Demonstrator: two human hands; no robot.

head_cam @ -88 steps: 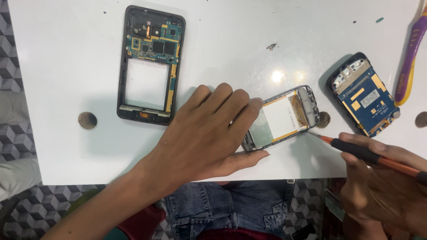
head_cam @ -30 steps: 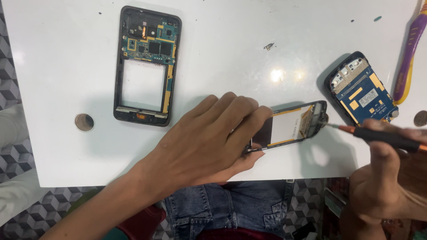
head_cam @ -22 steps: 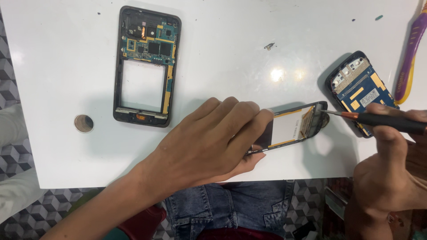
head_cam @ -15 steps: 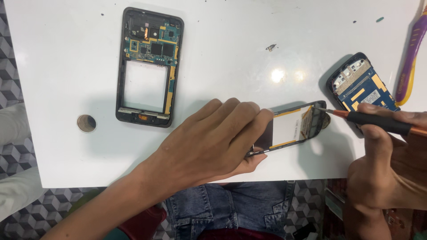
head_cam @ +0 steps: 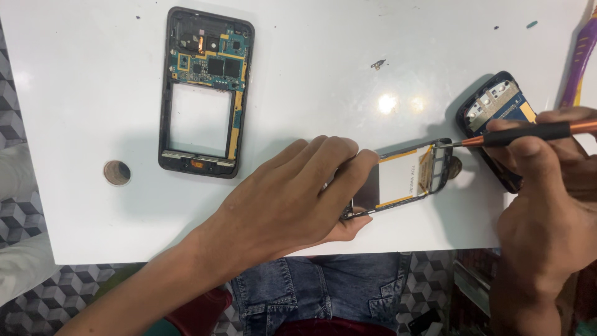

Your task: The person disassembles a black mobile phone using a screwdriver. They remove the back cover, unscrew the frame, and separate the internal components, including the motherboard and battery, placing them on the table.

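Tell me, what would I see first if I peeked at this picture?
Two hands at the table's near edge: the left hand holds a screen frame tilted up, and the right hand pokes a screwdriver at its far end. Farther back on the left lies an opened phone with its green board showing, and another opened phone sits at the right, partly behind the right hand.

White bench (head_cam: 93, 93). Black phone frame (head_cam: 166, 93) carries a green circuit board (head_cam: 211, 62). Screwdriver (head_cam: 528, 132): black and orange. Blue board in second phone (head_cam: 491, 102). Floor (head_cam: 50, 298): grey geometric cube pattern.
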